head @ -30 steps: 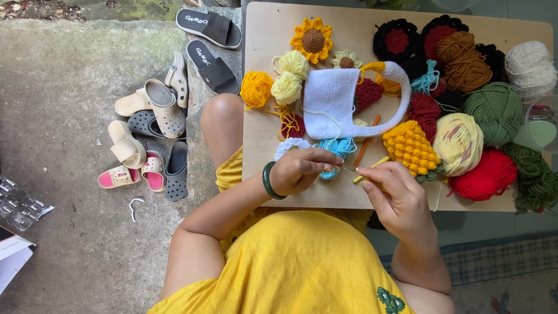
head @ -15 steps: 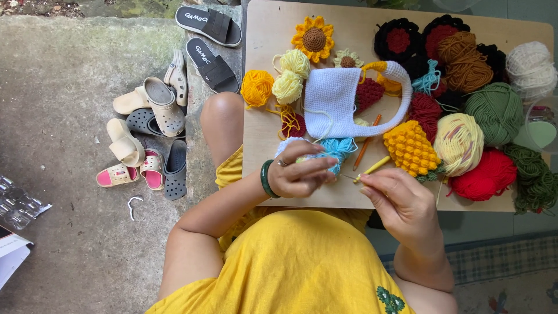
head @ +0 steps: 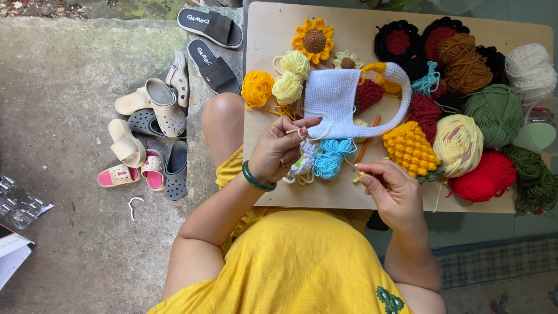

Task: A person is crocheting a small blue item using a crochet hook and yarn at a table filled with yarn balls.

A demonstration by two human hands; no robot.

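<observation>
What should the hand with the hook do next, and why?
Probably bring the yellow crochet hook in the right hand across to the small white crocheted piece pinched by the left hand. Hook and piece sit apart, and white yarn is already looped over a left finger.

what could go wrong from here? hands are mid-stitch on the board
1. The left hand holds the small pale crochet piece with yarn looped over a finger; the strand may snag on the blue yarn lying against it.
2. The right hand works a hook near the board's near edge; a dropped hook could roll off.
</observation>
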